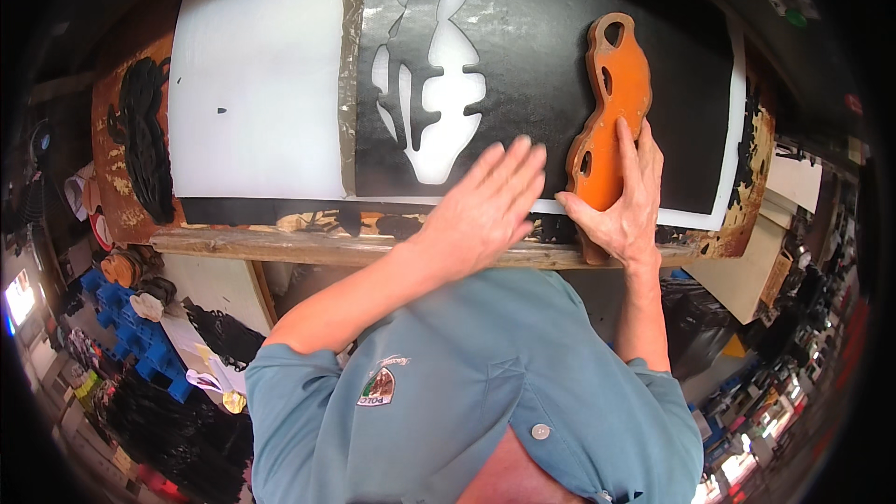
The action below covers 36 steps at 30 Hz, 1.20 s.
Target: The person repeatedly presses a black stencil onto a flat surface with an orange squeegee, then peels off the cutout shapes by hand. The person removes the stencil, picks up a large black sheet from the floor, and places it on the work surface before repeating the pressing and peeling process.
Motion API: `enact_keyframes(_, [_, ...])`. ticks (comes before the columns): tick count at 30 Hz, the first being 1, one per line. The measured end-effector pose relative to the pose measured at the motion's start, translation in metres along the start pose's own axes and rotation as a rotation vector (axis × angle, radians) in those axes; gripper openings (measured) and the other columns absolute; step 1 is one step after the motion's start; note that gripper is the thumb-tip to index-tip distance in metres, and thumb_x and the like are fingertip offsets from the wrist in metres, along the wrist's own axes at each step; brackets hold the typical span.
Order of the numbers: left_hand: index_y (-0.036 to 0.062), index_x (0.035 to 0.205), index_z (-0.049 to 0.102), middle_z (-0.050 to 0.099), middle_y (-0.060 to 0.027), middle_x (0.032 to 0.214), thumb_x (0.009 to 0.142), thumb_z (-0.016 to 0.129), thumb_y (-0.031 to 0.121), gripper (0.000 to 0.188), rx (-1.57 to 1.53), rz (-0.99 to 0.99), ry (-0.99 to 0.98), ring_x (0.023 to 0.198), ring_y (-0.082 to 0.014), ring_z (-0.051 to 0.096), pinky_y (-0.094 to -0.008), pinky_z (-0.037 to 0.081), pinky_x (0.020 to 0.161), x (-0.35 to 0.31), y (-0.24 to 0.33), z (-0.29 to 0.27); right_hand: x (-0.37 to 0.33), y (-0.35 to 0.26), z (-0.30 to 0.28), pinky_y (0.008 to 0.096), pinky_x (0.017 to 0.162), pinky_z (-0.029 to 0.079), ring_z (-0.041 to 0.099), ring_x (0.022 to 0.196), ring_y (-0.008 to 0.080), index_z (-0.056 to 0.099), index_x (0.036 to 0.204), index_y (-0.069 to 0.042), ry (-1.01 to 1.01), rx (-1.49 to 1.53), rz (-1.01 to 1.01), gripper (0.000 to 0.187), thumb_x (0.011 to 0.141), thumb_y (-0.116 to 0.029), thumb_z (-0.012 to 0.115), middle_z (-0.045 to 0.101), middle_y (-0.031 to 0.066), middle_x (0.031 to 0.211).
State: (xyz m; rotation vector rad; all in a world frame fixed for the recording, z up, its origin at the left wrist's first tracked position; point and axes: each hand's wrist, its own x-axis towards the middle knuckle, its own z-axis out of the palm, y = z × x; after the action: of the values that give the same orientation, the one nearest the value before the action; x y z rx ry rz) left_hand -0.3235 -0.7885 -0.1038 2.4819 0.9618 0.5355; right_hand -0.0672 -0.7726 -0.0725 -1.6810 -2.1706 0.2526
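Observation:
A black sheet [551,0], smooth like leather or rubber, lies on a white board with curved shapes cut out of its left part. On its right part rests an orange cutting die [623,79], long and wavy with a few oval holes. My right hand [630,196] grips the die's near end, thumb at its left edge and fingers along its right. My left hand [490,201] is over the sheet's near edge, left of the die, fingers stretched and nothing in it.
A bare white board [257,65] lies left of the sheet, beyond a dark strip [353,65]. Black cut pieces [145,140] are stacked at the bench's left end. A wooden rail [243,245] runs along the near edge. Blue crates [140,331] stand below left.

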Motion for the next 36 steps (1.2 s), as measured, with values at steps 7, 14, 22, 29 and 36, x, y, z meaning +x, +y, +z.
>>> enact_keyframes(7, [0.0015, 0.124, 0.071, 0.072, -0.0175, 0.132, 0.088, 0.079, 0.003, 0.037, -0.263, -0.03, 0.382, 0.129, -0.039, 0.068, -0.0526, 0.054, 0.111, -0.014, -0.024, -0.034, 0.011, -0.013, 0.001, 0.0556, 0.112, 0.045, 0.052, 0.128, 0.0506, 0.049, 0.158, 0.0, 0.035, 0.051, 0.059, 0.108, 0.06, -0.026, 0.086, 0.05, 0.0389, 0.149])
enact_keyframes(14, [-0.0014, 0.123, 0.07, 0.073, -0.0184, 0.128, 0.087, 0.075, -0.006, 0.036, -0.088, -0.207, 0.588, 0.126, -0.0411, 0.068, -0.0521, 0.054, 0.107, 0.006, -0.045, -0.023, 0.042, -0.038, -0.016, 0.0383, 0.112, 0.05, 0.063, 0.128, 0.0269, 0.019, 0.172, -0.003, -0.046, 0.531, 0.271, 0.122, 0.07, -0.01, 0.084, 0.057, 0.0199, 0.151])
enact_keyframes(22, [-0.0021, 0.12, 0.07, 0.073, -0.0173, 0.124, 0.087, 0.075, -0.006, 0.033, -0.111, -0.182, 0.609, 0.122, -0.0408, 0.07, -0.0506, 0.056, 0.104, 0.003, -0.049, -0.02, 0.113, -0.057, 0.051, 0.0546, 0.105, 0.048, 0.055, 0.122, 0.0499, 0.048, 0.158, -0.003, 0.175, 0.19, -0.045, 0.108, 0.064, -0.033, 0.09, 0.053, 0.034, 0.144])
enact_keyframes(29, [-0.0014, 0.122, 0.07, 0.074, -0.0169, 0.125, 0.086, 0.078, -0.004, 0.037, -0.075, -0.199, 0.572, 0.125, -0.041, 0.068, -0.0526, 0.053, 0.107, 0.004, -0.045, -0.019, 0.063, -0.056, 0.037, 0.0563, 0.12, 0.041, 0.038, 0.152, 0.0496, 0.038, 0.166, -0.008, 0.068, 0.104, 0.065, 0.131, 0.061, -0.051, 0.102, 0.025, 0.0347, 0.17])
enact_keyframes(36, [-0.0003, 0.12, 0.072, 0.074, -0.0145, 0.127, 0.084, 0.08, -0.003, 0.037, -0.021, -0.198, 0.549, 0.128, -0.0372, 0.068, -0.0527, 0.052, 0.11, 0.003, -0.046, -0.018, 0.053, -0.056, 0.052, 0.0545, 0.11, 0.048, 0.051, 0.132, 0.0513, 0.061, 0.146, -0.001, 0.226, 0.15, -0.013, 0.089, 0.063, -0.019, 0.088, 0.043, 0.0389, 0.153])
